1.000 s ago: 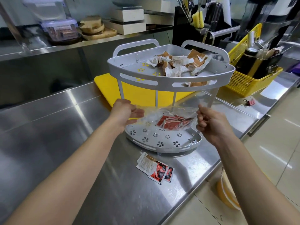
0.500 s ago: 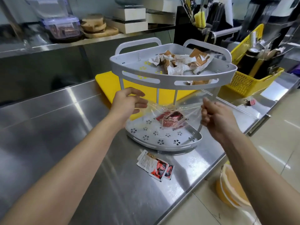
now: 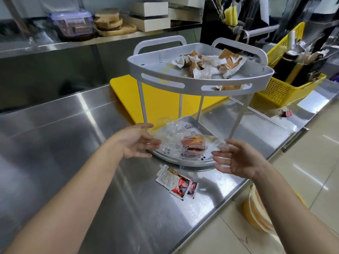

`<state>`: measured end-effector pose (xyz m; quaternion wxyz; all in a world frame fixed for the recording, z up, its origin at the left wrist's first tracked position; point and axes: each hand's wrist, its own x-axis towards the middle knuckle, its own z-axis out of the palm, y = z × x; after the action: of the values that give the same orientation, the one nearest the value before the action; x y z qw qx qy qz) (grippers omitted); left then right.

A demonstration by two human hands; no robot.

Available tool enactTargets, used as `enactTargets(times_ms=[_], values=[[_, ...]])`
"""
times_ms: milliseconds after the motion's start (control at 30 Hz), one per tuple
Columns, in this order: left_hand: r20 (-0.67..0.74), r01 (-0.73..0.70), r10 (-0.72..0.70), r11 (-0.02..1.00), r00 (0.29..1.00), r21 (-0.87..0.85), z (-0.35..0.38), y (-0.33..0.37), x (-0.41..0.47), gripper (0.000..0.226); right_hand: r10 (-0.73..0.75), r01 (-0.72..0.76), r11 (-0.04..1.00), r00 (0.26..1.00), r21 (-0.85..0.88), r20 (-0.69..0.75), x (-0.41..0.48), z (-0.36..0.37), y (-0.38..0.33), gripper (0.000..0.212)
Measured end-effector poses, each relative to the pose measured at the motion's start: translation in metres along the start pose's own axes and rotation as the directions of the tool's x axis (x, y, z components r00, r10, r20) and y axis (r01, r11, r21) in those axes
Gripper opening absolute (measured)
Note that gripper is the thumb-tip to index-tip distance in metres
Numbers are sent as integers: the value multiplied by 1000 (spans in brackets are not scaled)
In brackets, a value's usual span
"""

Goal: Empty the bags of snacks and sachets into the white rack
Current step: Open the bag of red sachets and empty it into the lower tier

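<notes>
The left hand [image 3: 135,142] and right hand [image 3: 236,160], fingers spread, gripping nothing, flank a bag [image 3: 170,132] of sachets [image 3: 192,143] over the lower shelf of the rack [image 3: 165,80]; upending it there should empty it

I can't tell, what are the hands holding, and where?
Nothing is gripped: left hand and right hand are open at either end of the clear bag, over the white rack.

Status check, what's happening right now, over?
Left hand open, right hand open. Bag of red sachets lies on lower tier of rack. Loose sachets on counter.
</notes>
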<state>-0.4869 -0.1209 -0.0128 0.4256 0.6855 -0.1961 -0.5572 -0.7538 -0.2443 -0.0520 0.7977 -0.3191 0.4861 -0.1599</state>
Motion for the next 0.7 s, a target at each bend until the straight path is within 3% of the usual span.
enactTargets(times_ms=[100,167,233,333,400,500,567,633,700], values=[[17,47,-46,996,999,-73,-18,-5,5,77,30,-29,997,1000,-65,10,7,-14,0,70],[-36,69,-77,981,996,-181,-26,-4,11,86,53,-52,988,999,-145,7,10,-11,1,77],[-96,86,-120,950,988,-299,-28,-4,18,86,59,-58,977,998,-204,-2,12,-2,0,66],[-248,29,-54,994,967,-104,-23,-5,27,89,45,-42,974,999,-223,7,12,9,-2,27],[-194,-9,-1,999,981,-50,-16,-1,30,95,20,-15,975,1000,-222,19,15,10,-1,17],[-10,-64,63,988,998,-139,-9,8,27,78,-32,45,969,998,-241,60,17,7,1,15],[-25,-177,175,971,984,-160,-8,9,27,64,-59,78,971,994,-226,90,15,6,0,16],[-125,-275,259,953,958,-131,-11,10,25,39,-94,120,964,989,-239,116,13,4,-1,15],[-81,-228,219,965,972,-133,-17,11,23,30,-112,153,942,982,-298,150,12,0,-2,17]])
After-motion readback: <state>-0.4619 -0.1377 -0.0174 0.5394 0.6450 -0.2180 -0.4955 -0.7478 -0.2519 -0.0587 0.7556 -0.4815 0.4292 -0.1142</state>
